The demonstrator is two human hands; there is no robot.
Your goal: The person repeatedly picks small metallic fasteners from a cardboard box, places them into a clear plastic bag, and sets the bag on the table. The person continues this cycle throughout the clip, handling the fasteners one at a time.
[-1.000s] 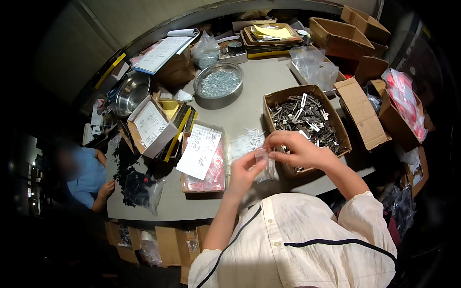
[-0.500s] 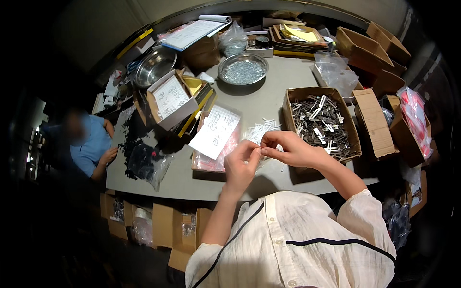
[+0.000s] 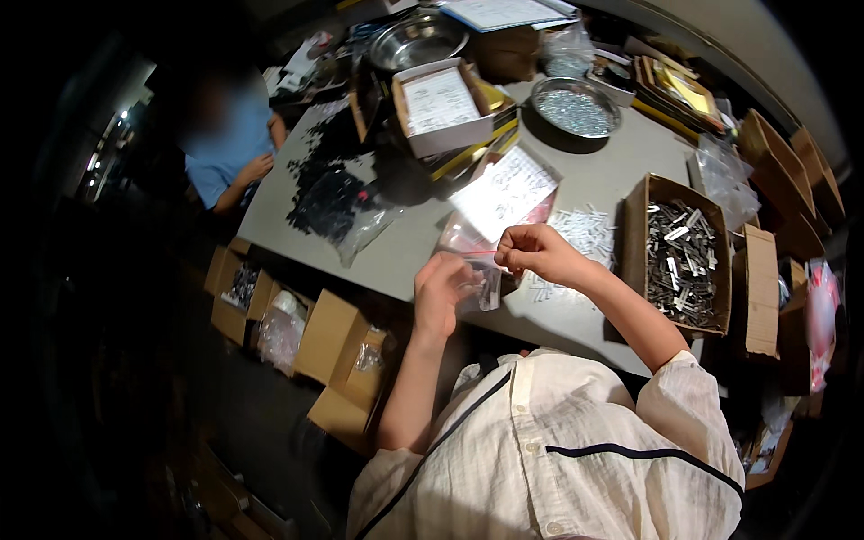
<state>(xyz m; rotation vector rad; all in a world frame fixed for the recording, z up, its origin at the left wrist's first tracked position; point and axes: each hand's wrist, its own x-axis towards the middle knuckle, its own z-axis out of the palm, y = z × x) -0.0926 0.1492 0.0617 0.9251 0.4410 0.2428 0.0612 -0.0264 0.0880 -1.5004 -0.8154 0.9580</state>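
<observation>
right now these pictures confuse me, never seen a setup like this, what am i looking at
No machine here: these are a person's bare hands, seen from above. One wide fisheye camera worn on the head takes every picture, so straight edges bend. The right hand pinches the red edge of a small clear plastic bag; the left hand is at its other side, fingers blurred. On the grey table: a cardboard box of metal clips, scattered white pieces, and a metal bowl of shiny bits.

Small-parts workshop, cardboard box of metal clips, bowl of bits, cluttered worktable
</observation>
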